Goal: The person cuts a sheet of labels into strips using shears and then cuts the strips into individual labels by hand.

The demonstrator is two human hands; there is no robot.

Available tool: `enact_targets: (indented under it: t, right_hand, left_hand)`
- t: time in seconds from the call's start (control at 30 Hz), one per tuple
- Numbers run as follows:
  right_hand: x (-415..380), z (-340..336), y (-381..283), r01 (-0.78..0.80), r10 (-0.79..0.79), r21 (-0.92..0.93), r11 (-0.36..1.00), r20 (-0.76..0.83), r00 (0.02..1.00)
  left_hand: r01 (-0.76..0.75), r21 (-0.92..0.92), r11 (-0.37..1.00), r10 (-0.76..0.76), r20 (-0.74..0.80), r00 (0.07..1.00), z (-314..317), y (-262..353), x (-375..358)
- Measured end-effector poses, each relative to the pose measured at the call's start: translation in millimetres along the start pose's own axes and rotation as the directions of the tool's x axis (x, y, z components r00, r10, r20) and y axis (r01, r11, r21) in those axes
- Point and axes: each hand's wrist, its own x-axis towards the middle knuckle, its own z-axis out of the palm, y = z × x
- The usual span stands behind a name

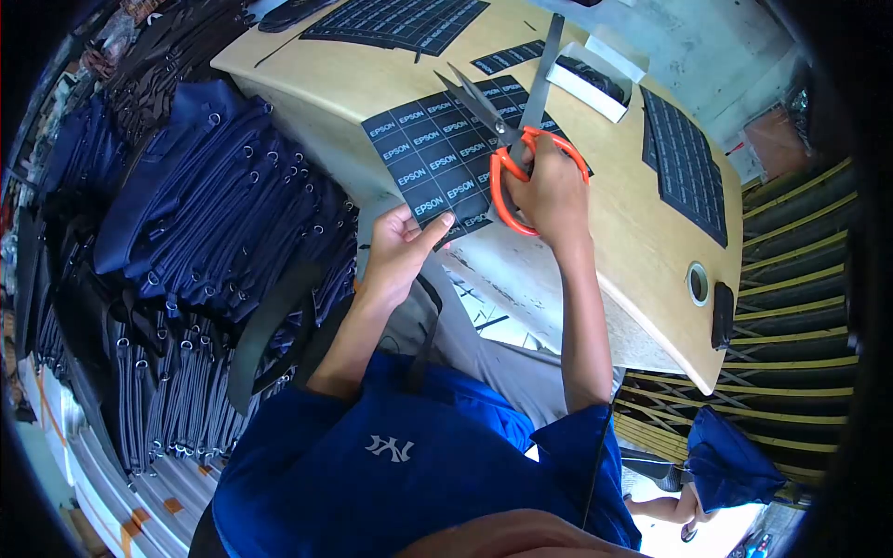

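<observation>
**Scissors at a sheet of EPSON labels**

At the far left a stack of navy bags (214,205) with metal rings lies heaped beside the bench (642,251). Next comes the left hand (398,249), its fingers curled and its thumb pressed on the near corner of a black sheet of EPSON labels (437,153), pinching that edge; the sheet lies flat on the pale wood, overhanging the bench's near edge. To its right the right hand (551,191) is closed through the orange handles of the scissors (507,139), whose blades stand parted over the sheet. A black strip (542,70) runs up from the scissors. Further right another label sheet (686,167) rests on the bench, well apart from the hands.
</observation>
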Motion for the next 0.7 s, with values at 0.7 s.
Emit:
enact_targets:
  t: [0.7]
  right_hand:
    - [14.7,-4.0,5.5,-0.073,0.074,-0.013,0.997,0.065,0.995]
  left_hand:
    - [0.067,0.029,0.997,-0.066,-0.025,0.998,-25.4,18.5,-24.0]
